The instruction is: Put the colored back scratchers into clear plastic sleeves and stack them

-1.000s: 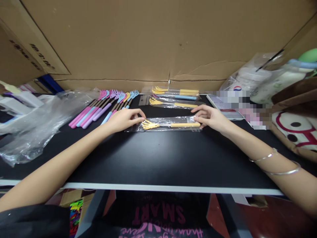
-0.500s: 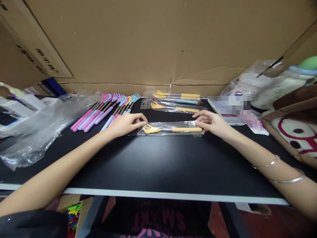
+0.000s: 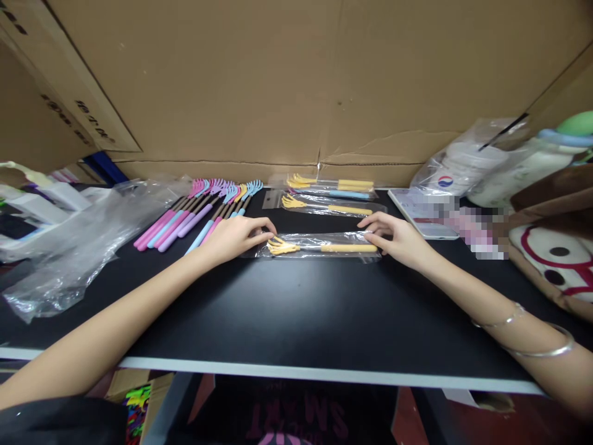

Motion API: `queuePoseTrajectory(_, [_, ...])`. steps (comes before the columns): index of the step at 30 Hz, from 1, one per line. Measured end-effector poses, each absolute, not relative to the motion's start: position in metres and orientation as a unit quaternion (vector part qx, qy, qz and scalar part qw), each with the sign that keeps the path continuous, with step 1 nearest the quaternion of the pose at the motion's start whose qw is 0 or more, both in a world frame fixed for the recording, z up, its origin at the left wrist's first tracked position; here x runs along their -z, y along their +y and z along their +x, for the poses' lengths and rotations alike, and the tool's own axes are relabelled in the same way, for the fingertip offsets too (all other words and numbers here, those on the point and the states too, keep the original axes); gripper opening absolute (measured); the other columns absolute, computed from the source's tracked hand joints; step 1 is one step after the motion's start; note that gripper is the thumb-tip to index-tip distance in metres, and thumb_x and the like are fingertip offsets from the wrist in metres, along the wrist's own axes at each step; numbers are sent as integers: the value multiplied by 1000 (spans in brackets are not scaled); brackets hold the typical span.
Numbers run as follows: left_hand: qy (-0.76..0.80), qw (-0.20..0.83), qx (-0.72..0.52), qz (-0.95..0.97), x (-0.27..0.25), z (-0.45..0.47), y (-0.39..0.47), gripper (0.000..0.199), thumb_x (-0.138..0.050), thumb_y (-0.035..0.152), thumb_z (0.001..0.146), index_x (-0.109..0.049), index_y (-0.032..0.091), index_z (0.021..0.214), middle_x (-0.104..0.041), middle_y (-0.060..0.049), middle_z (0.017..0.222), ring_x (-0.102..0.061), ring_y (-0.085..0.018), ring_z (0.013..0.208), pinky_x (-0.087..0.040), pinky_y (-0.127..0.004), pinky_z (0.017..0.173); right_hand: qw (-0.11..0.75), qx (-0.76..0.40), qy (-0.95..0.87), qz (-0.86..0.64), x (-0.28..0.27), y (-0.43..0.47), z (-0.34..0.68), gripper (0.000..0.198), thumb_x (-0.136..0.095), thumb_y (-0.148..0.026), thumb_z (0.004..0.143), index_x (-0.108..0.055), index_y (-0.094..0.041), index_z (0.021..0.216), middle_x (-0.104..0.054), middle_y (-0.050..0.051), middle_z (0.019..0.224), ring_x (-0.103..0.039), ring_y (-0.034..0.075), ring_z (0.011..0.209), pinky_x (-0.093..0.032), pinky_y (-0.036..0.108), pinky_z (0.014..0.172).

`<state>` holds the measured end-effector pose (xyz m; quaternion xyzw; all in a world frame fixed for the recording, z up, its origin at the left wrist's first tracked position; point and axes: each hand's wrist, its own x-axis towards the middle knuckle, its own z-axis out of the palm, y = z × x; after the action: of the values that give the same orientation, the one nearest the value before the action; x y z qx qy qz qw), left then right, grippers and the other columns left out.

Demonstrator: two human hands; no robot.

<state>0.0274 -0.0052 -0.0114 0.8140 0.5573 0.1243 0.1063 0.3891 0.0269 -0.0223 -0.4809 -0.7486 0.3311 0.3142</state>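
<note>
A yellow back scratcher [image 3: 347, 248] lies in a clear plastic bag [image 3: 309, 239] on the black table. My left hand [image 3: 238, 238] is closed at the claw end, thumb and forefinger pinching the bag's edge. At the handle end, my right hand [image 3: 398, 240] curls its fingers onto the bag's upper corner; parts of those fingertips are hidden. Just behind lies another bagged yellow back scratcher [image 3: 349, 210], with more bagged scratchers [image 3: 356, 185] in yellow and blue stacked beyond it. Several unbagged back scratchers [image 3: 194, 224] in pink, blue, purple and yellow lie beside my left hand.
Crumpled plastic film [image 3: 102, 241] covers the table's left side, near a white holder [image 3: 46, 216]. A phone [image 3: 417, 213], a bagged cup [image 3: 467, 164], a bottle [image 3: 519, 167] and a brown plush bag [image 3: 546, 247] stand right. Cardboard [image 3: 296, 80] walls the back.
The view has tilted up slightly, so everything sits a little lower. Both hands stay at the ends of the bagged scratcher, with only slight finger movement on the right.
</note>
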Motion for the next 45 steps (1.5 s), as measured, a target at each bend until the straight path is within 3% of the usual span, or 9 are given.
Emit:
queuePoseTrajectory(9, [510, 49, -211, 832, 9, 34, -12, 29, -55, 50, 99, -75, 30, 104, -77, 3, 89, -60, -14, 65, -35, -24, 64, 339, -367, -716, -487, 18, 30, 393, 33, -77, -41, 73, -63, -21, 95, -65, 2, 76, -59, 15, 59, -49, 27, 48])
queuePoseTrajectory(18, [520, 49, -250, 815, -25, 32, 3, 32, -58, 50, 94, -77, 26, 102, -68, 1, 72, -53, -14, 61, -32, -25, 61, 387, -417, -656, -495, -5, 30, 395, 46, -87, -48, 67, -65, -23, 98, -68, 3, 83, -65, 18, 73, -58, 27, 54])
queuePoseTrajectory(21, [528, 47, -243, 812, -36, 34, 24, 32, -60, 50, 92, -77, 26, 104, -68, 1, 73, -53, -15, 63, -32, -25, 62, 406, -423, -640, -497, -12, 42, 395, 44, -89, -43, 66, -67, -23, 98, -66, 2, 81, -64, 16, 73, -58, 25, 55])
queuePoseTrajectory(28, [572, 9, -217, 791, -38, 50, 83, 25, -66, 47, 92, -80, 32, 107, -78, 0, 97, -65, -19, 84, -34, -24, 66, 425, -406, -631, -506, -16, 98, 396, 33, -86, -28, 72, -64, -21, 96, -66, 1, 78, -63, 13, 65, -53, 22, 50])
queuePoseTrajectory(34, [561, -43, -168, 809, -18, 61, 109, 23, -64, 44, 95, -80, 33, 107, -78, -1, 96, -67, -22, 90, -37, -25, 68, 370, -315, -666, -566, 0, 130, 391, 26, -82, -24, 74, -61, -21, 90, -68, 1, 73, -63, 14, 62, -54, 26, 51])
queuePoseTrajectory(37, [544, -71, -170, 818, -9, 64, 111, 25, -63, 43, 96, -80, 30, 108, -77, -5, 95, -63, -26, 101, -39, -27, 72, 365, -267, -682, -575, 8, 136, 391, 23, -80, -23, 74, -62, -21, 88, -69, 2, 72, -62, 16, 61, -53, 29, 54])
queuePoseTrajectory(42, [468, -188, -164, 848, -3, 68, 108, 27, -57, 35, 99, -80, 21, 104, -74, -13, 99, -55, -30, 108, -41, -34, 76, 350, -142, -711, -593, 13, 133, 392, 17, -71, -15, 74, -67, -21, 90, -76, 6, 85, -70, 25, 84, -50, 36, 73])
queuePoseTrajectory(45, [442, -243, -150, 851, -2, 68, 107, 28, -54, 32, 101, -79, 19, 102, -72, -15, 105, -55, -30, 108, -42, -37, 78, 301, -58, -734, -606, 14, 122, 386, 20, -65, -15, 79, -69, -22, 98, -79, 8, 96, -71, 29, 93, -46, 36, 74])
